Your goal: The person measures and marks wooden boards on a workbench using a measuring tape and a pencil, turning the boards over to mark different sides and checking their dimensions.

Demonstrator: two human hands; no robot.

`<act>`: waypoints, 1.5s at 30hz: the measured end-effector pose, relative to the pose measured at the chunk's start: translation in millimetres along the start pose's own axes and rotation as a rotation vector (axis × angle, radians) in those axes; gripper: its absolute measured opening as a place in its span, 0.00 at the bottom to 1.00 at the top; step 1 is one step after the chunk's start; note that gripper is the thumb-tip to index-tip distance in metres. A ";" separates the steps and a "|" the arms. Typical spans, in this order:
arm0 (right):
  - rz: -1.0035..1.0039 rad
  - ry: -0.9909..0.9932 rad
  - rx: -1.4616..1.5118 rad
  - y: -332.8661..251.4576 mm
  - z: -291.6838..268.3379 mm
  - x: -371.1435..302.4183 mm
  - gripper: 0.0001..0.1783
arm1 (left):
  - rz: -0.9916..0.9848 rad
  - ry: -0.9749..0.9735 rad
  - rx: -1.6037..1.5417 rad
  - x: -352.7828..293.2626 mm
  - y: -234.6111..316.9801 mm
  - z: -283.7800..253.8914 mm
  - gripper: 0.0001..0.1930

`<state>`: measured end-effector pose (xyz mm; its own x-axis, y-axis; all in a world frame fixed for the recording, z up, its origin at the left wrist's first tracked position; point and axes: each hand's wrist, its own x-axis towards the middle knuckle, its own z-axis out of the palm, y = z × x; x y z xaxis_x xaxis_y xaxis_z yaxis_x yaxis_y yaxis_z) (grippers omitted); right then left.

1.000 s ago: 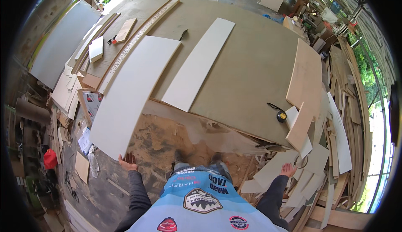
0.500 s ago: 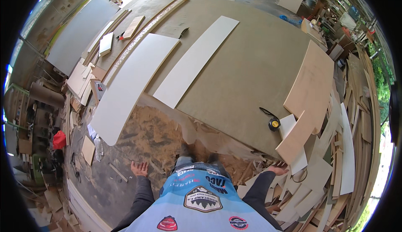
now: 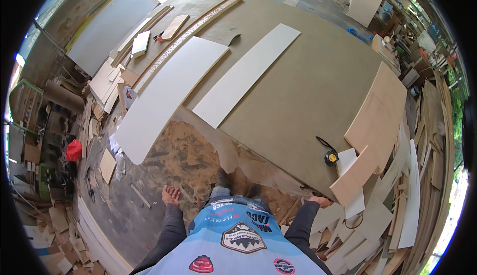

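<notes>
While both hands hang empty, fingers loosely spread, the right hand [image 3: 320,201] sits nearest the yellow tape measure [image 3: 331,158] at its 12 o'clock on the table [image 3: 298,91]; left hand [image 3: 170,195] is well apart.

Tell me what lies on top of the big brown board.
On the big brown board: two long white panels, a yellow tape measure, and tan plywood pieces. Anything beneath them is hidden.

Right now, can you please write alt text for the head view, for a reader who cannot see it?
A person stands at a big brown board, both hands empty: left hand open over the sawdust floor, right hand at the board's near corner. On the board lie two white panels, a tape measure and plywood offcuts; scrap wood is piled to the right.
</notes>
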<state>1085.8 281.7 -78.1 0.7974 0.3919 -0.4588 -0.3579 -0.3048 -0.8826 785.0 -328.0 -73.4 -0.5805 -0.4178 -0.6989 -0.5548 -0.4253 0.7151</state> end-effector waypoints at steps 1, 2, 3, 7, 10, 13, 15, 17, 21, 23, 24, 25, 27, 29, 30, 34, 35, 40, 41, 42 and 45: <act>-0.028 -0.025 -0.081 13.3 -3.6 3.3 0.27 | 0.026 0.028 -0.013 3.2 6.4 -2.5 0.35; -0.060 -0.047 -0.177 29.0 -7.5 3.9 0.26 | 0.053 0.057 -0.025 6.5 14.4 -5.7 0.32; -0.227 -0.117 -0.481 48.4 -8.9 32.2 0.26 | 0.075 0.071 -0.048 9.3 15.8 8.0 0.28; -0.146 -0.570 -0.604 21.9 -68.9 -119.6 0.25 | 0.181 0.193 -0.172 19.6 46.4 8.7 0.13; -0.213 -1.052 -0.855 98.6 -81.7 -145.8 0.17 | 0.250 0.247 -0.246 38.7 81.6 13.3 0.09; 0.112 -1.671 -0.502 59.8 -79.2 -302.9 0.08 | 0.289 0.266 -0.267 67.6 122.6 19.3 0.10; -0.164 -1.926 -0.561 67.1 -59.5 -374.4 0.09 | 0.321 0.252 -0.234 94.2 149.9 8.2 0.11; -0.341 -1.956 -0.595 91.5 -26.1 -427.4 0.12 | 0.315 0.260 -0.113 119.6 167.0 22.6 0.10; -0.772 -1.943 -0.348 162.3 29.7 -537.2 0.19 | 0.255 0.235 -0.039 117.9 190.1 58.9 0.14; -0.886 -1.847 -0.479 194.0 48.5 -582.3 0.19 | 0.226 0.134 -0.039 116.9 200.9 59.3 0.20; -0.939 -1.798 -0.547 208.2 54.3 -598.4 0.20 | 0.210 0.086 -0.038 118.8 203.3 55.4 0.23; -0.951 -1.759 -0.609 221.2 61.3 -609.9 0.20 | 0.252 0.070 0.002 122.9 203.1 51.5 0.23; -0.979 -1.680 -0.739 242.2 73.6 -625.5 0.20 | 0.325 0.041 0.080 131.0 196.4 44.7 0.23; -0.936 -1.681 -0.758 250.8 73.5 -629.9 0.18 | 0.289 0.096 0.085 113.8 195.2 50.2 0.21; -0.977 -1.642 -0.706 257.0 73.7 -625.2 0.17 | 0.268 0.115 0.088 107.9 197.2 56.0 0.21; -1.125 -1.610 -0.629 264.2 74.1 -630.5 0.14 | 0.388 0.172 0.075 138.8 185.9 42.7 0.15; -1.129 -1.607 -0.637 266.2 73.9 -625.4 0.14 | 0.382 0.202 0.104 138.0 184.6 43.3 0.13; -1.074 -1.590 -0.583 264.0 74.7 -625.8 0.10 | 0.362 0.300 0.232 130.5 195.4 54.8 0.08; -1.052 -1.593 -0.564 265.2 74.0 -626.7 0.10 | 0.379 0.299 0.234 137.9 193.8 49.6 0.08; -1.033 -1.595 -0.552 266.3 73.3 -624.0 0.09 | 0.392 0.298 0.239 135.3 193.3 50.4 0.07; -1.001 -1.596 -0.531 268.8 78.9 -621.1 0.08 | 0.370 0.303 0.258 122.5 201.3 61.5 0.04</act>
<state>455.9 24.9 -38.5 -0.6188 0.7650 0.1784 0.2710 0.4211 -0.8656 565.5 -415.4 -14.2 -0.5881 -0.7311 -0.3458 -0.4966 -0.0111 0.8679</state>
